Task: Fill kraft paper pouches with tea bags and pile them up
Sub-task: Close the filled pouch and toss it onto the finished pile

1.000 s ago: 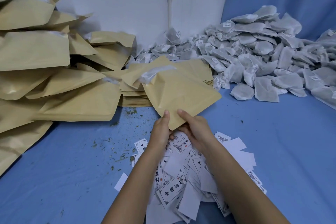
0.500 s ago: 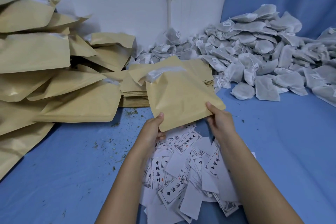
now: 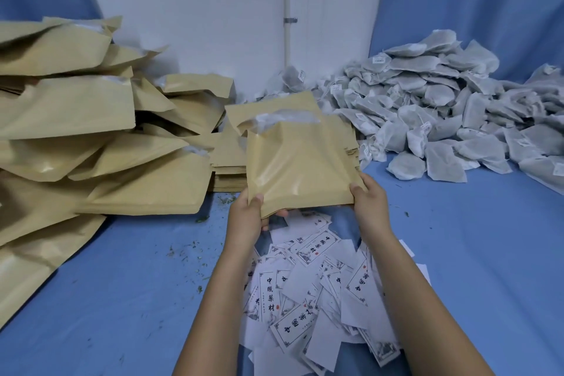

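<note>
A bulging kraft paper pouch (image 3: 297, 162) is held up at the centre, its open mouth at the top showing a white lining. My left hand (image 3: 247, 213) grips its lower left corner, thumb on the front. My right hand (image 3: 367, 200) grips its lower right corner. A large heap of grey-white tea bags (image 3: 442, 113) lies at the back right. Filled kraft pouches are piled high (image 3: 91, 137) on the left. A flat stack of empty pouches (image 3: 229, 168) sits behind the held pouch.
A scatter of white printed label cards (image 3: 314, 290) lies on the blue cloth (image 3: 122, 284) under my forearms. Loose tea crumbs dot the cloth near the pile. A white wall with a pipe (image 3: 286, 9) stands behind.
My hands have spread from the pouch's bottom middle to its two lower corners. The pouch has turned squarer to me and risen a little.
</note>
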